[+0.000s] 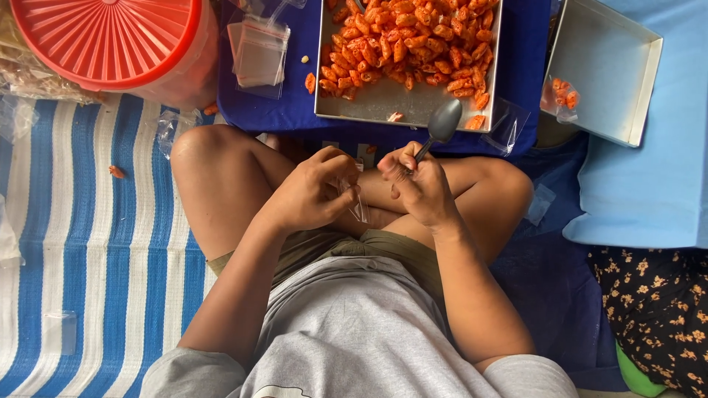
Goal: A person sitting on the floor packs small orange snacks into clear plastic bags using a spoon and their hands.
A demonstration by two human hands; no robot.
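Head view: small clear plastic bag (357,200), empty, pinched between left hand (313,193) and right hand (419,184); right also grips metal spoon (441,125). Tray of orange snacks (354,107) just beyond.

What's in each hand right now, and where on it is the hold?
The right hand holds a metal spoon by its handle, bowl pointing away. The left hand pinches a small clear plastic bag near its top edge.

Top left of you: a round red ribbed plastic lid (110,33) on a clear container. A stack of empty clear plastic bags (257,55) lies beside it on blue cloth (284,110). Far right, an empty shallow white tray (608,70) holds one filled packet (564,93); blue-and-white striped mat (96,250) at left.
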